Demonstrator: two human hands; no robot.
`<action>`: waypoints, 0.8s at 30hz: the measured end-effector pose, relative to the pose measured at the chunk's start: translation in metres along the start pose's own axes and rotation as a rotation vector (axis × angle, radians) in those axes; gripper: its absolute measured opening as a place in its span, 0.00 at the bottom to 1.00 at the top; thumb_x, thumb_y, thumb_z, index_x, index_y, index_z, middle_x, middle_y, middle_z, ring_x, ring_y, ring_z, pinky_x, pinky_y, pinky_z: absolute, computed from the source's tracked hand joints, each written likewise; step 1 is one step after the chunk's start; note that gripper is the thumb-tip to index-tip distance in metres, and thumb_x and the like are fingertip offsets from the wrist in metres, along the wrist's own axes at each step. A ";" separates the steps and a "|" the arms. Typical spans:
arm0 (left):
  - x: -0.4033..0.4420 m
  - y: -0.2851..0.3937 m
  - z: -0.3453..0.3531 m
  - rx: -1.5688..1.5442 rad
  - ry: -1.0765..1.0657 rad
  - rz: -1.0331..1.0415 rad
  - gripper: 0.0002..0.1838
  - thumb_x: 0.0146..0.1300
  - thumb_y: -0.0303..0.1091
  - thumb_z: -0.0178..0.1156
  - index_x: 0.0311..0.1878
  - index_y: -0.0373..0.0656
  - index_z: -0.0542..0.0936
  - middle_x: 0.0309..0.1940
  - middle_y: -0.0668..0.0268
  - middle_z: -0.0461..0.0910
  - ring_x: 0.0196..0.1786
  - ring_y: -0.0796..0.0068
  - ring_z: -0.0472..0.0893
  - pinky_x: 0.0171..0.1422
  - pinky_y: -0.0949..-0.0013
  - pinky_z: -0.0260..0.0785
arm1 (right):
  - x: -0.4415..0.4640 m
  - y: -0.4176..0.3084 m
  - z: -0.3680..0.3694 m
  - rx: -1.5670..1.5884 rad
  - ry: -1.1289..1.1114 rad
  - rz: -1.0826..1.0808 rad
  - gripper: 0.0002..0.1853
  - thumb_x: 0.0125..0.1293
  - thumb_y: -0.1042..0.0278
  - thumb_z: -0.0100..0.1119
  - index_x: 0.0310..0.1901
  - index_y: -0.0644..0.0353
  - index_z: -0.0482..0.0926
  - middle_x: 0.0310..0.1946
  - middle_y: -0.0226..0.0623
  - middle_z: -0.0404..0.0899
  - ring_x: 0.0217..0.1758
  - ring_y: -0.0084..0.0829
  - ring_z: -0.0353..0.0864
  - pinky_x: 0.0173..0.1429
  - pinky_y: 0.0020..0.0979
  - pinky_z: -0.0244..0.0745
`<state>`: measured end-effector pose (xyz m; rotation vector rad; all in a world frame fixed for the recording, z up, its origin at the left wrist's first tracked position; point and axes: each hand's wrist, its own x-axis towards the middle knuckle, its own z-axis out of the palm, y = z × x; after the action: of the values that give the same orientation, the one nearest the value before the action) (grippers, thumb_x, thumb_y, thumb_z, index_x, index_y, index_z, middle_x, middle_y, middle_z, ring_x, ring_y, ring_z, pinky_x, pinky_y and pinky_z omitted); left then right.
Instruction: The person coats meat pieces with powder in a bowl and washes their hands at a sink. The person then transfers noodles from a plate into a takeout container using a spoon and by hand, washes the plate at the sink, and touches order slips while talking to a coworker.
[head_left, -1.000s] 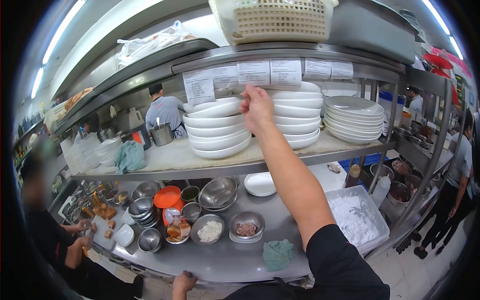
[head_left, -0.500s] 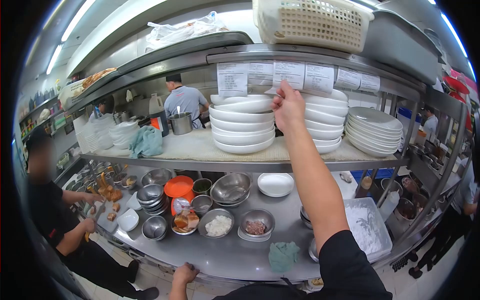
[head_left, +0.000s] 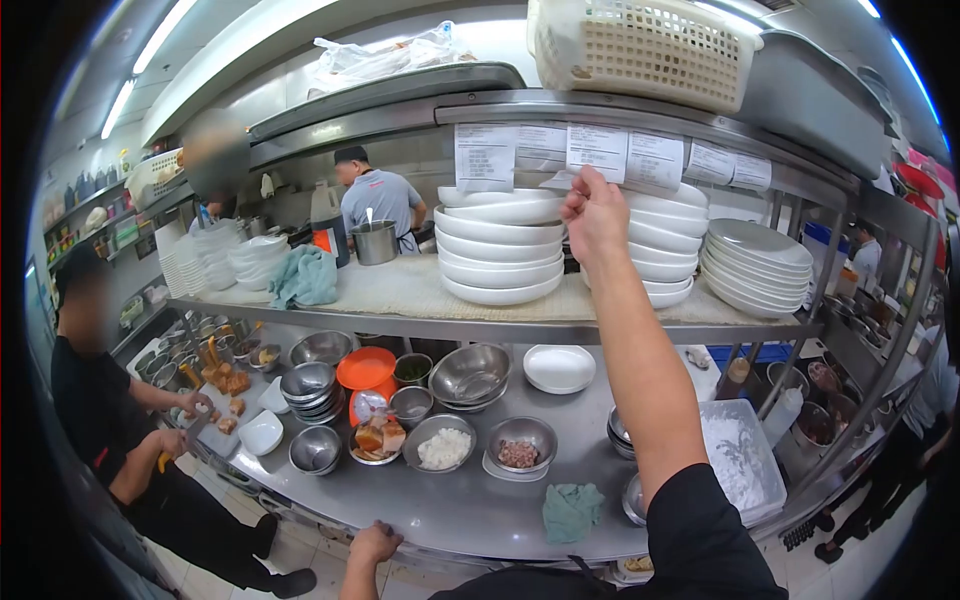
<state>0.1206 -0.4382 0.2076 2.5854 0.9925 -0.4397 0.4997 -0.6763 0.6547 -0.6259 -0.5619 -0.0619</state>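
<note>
My right hand (head_left: 597,215) is raised to the shelf rail, its fingers pinching the lower edge of a printed paper slip (head_left: 597,150). More slips hang along the rail on both sides of it. Behind and beside the hand stand stacks of white bowls (head_left: 499,250). Down at the counter's front edge, my left hand (head_left: 376,542) rests with curled fingers; whether it grips anything is hard to see. On the steel counter (head_left: 450,510) are a bowl of minced meat (head_left: 518,454), a bowl of white food (head_left: 444,449) and a green cloth (head_left: 572,513).
A co-worker in black (head_left: 110,400) holds a knife over cut food at the left. Another person in grey (head_left: 382,200) stands behind the shelf. A tub of white powder (head_left: 738,455) sits at the right. Grey plates (head_left: 757,268) and a perforated basket (head_left: 645,50) are on the shelves.
The view has shifted, so the shelf and counter appear further right and lower than at first. My right hand keeps its pinch at the slip. Another head has appeared at the upper left.
</note>
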 end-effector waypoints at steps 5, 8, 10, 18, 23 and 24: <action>-0.004 0.007 -0.004 -0.028 -0.006 -0.017 0.30 0.64 0.58 0.54 0.60 0.44 0.77 0.62 0.54 0.74 0.61 0.51 0.76 0.65 0.53 0.69 | 0.008 0.004 -0.007 -0.027 -0.025 -0.018 0.06 0.68 0.64 0.58 0.37 0.53 0.73 0.29 0.26 0.74 0.25 0.19 0.69 0.30 0.26 0.70; -0.001 0.002 0.005 -0.004 0.020 0.014 0.28 0.65 0.55 0.54 0.56 0.41 0.78 0.58 0.52 0.77 0.57 0.50 0.79 0.60 0.51 0.73 | 0.019 0.010 -0.015 -0.001 -0.100 -0.019 0.05 0.69 0.67 0.56 0.34 0.51 0.74 0.24 0.24 0.69 0.23 0.17 0.67 0.27 0.22 0.67; -0.008 0.006 -0.001 -0.056 0.028 0.014 0.28 0.64 0.54 0.54 0.55 0.40 0.78 0.60 0.52 0.75 0.58 0.51 0.78 0.60 0.53 0.72 | 0.016 0.005 -0.014 0.026 -0.082 0.025 0.06 0.69 0.62 0.59 0.36 0.51 0.75 0.28 0.24 0.72 0.26 0.17 0.68 0.31 0.23 0.67; -0.004 0.007 0.003 -0.094 -0.037 -0.058 0.28 0.67 0.52 0.54 0.62 0.41 0.75 0.69 0.56 0.67 0.64 0.55 0.74 0.66 0.55 0.69 | 0.028 0.004 -0.021 0.005 -0.056 0.044 0.07 0.67 0.63 0.62 0.42 0.53 0.77 0.31 0.24 0.75 0.28 0.19 0.68 0.32 0.25 0.65; -0.001 0.006 0.006 -0.060 -0.003 -0.021 0.28 0.65 0.52 0.55 0.60 0.41 0.77 0.66 0.56 0.69 0.63 0.53 0.75 0.65 0.55 0.69 | 0.024 0.006 -0.022 -0.002 -0.059 0.019 0.07 0.67 0.66 0.61 0.42 0.55 0.74 0.32 0.28 0.74 0.26 0.22 0.70 0.31 0.28 0.67; -0.001 0.007 0.004 -0.054 0.000 -0.010 0.28 0.65 0.52 0.55 0.59 0.41 0.77 0.66 0.56 0.69 0.63 0.53 0.75 0.65 0.55 0.69 | 0.023 0.005 -0.022 -0.007 -0.048 0.017 0.08 0.67 0.66 0.62 0.42 0.55 0.73 0.33 0.29 0.74 0.26 0.22 0.70 0.31 0.28 0.68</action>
<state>0.1241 -0.4456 0.2062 2.5332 1.0043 -0.4100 0.5304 -0.6822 0.6492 -0.6401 -0.6028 -0.0332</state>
